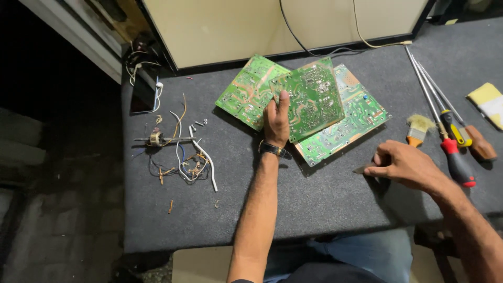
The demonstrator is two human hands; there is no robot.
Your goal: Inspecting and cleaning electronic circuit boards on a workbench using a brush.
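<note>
**Boards stacked loose, blade-like bit under our right hand**

We've got our left hand [276,121] closed on the lower-left edge of the top green circuit board [308,99], thumb on the face, fingers tucked beneath, solder side up. It lies tilted over two more boards: one [243,91] poking out toward the back-left of the grey table [314,209], and a bigger one [348,123] sticking out to the right & front. All three overlap near the table's back-centre.

Our right hand [403,165] sits palm-down near the front-right, fingers curled, pinching a small dark flat piece [362,169] against the tabletop. Can't tell exactly what it is; looks thin, maybe sharp.

What could go wrong, as we judge it:
- Top board is only held at one edge. If the grip slips it'd slide over the stack, and solder points could scrape the boards below.
- Bare solder pins vs. fingertips underneath: pricks likely if we squeeze hard.
- The dark piece is pressed, not properly gripped, so it may skid off toward the front edge.
- Screwdrivers [453,144] & small brush [418,130] lie close to the right wrist; a quick elbow move could roll them off the right edge.
- Loose wire scraps [181,157] and screws at the left could short or snag a board if one gets set down there.
</note>
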